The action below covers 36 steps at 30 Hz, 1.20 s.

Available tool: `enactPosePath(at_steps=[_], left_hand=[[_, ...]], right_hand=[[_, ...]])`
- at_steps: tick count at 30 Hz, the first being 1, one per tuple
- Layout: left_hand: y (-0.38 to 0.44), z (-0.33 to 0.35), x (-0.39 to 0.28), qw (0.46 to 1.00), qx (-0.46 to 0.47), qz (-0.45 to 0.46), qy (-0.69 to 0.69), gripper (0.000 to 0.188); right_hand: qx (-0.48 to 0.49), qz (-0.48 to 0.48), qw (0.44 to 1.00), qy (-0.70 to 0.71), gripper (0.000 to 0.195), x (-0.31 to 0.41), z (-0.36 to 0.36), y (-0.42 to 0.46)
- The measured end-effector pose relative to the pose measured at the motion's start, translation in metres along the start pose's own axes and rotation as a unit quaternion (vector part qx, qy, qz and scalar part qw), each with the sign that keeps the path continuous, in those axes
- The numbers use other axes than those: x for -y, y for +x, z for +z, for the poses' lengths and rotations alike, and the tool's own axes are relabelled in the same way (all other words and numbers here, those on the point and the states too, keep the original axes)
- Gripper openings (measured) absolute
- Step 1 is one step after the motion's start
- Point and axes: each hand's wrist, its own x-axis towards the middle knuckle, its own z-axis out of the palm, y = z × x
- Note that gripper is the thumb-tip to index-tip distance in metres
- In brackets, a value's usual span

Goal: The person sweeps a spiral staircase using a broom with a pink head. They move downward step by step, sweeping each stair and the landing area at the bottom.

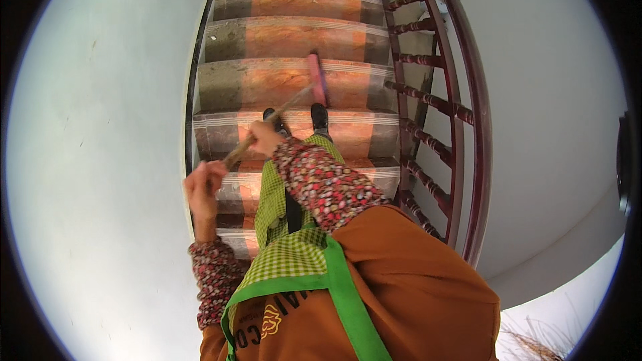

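A long wooden broom handle [291, 104] runs slantwise across the view between my two hands and a pink broom head [317, 79]. Near the handle's upper end, my left hand [204, 183] is closed around it, close to the left wall. Farther down the shaft, my right hand [263, 138] grips it. The broom head lies over a stone stair step [281, 82], just ahead of my dark shoes [319, 118], and looks slightly blurred. Bits of dirt show on the left side of the steps beyond it.
A dark red wooden banister [469, 75] with turned balusters borders the stairs on the right. A pale wall [115, 135] with dark edging stands close on the left. Steps with ridged edges continue ahead and behind my feet.
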Motion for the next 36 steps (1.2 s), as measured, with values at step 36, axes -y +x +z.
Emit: enactPosePath(at_steps=[36], left_hand=[[0.077,0.039,-0.046,0.926,-0.253,0.276,0.052,0.032]], right_hand=[[0.203,0.329,0.863,-0.324,0.049,0.129,0.196,-0.089]])
